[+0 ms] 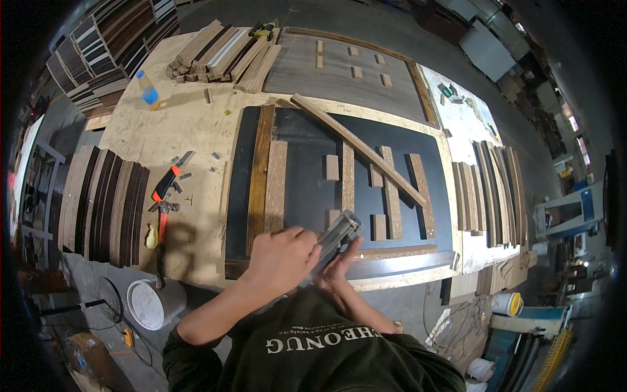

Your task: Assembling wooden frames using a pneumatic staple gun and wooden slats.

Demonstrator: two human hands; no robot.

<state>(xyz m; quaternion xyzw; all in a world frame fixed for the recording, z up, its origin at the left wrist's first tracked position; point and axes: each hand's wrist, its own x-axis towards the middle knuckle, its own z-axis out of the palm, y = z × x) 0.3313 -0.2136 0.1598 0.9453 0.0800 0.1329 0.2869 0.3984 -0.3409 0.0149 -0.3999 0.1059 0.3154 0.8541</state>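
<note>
In front of my chest is a grey metal nail gun (334, 243), tilted over the near edge of the table. My right hand (337, 266) holds it from below and the right side, fingers partly hidden behind it. Closed into a fist, my left hand (285, 256) presses against the tool's left side; what its fingers pinch is hidden. Beyond the tool lies a dark panel (304, 176) with wooden strips and small blocks on it. One long wooden strip (359, 149) lies diagonally across the upright strips. A brown wooden strip (261, 179) runs along the panel's left side.
Left on the table are an orange-and-black knife (166, 183), a hammer (162, 225) and a blue-liquid bottle (149, 91). Strip stacks lie at left (101, 206), far left (212, 55) and right (499, 189). Behind lies another panel (300, 68); a white bucket (149, 305) stands below.
</note>
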